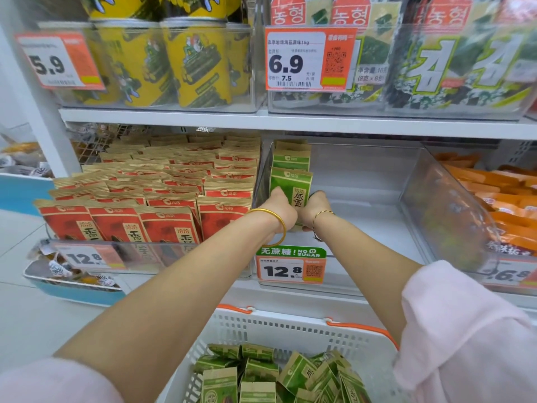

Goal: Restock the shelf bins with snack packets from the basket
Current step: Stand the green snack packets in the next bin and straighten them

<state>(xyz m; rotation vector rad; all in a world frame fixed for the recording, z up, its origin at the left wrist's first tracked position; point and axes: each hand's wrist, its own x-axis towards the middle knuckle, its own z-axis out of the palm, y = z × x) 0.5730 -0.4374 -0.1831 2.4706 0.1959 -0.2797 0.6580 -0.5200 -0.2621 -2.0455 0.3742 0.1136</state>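
Nearest, the white basket (290, 318) holds a loose heap of green packets (296, 370), lying every way. Beyond it the left hand (280, 209) and right hand (318, 207) sit close together, each clamped on a side of the held packet (293, 184) (upright, long axis vertical), hard by the left wall of the clear bin (436, 205). Rear packets (291, 155) stand just behind it. Red packets (162, 199) crowd the bin to the left and orange packets (499, 193) the one to the right.
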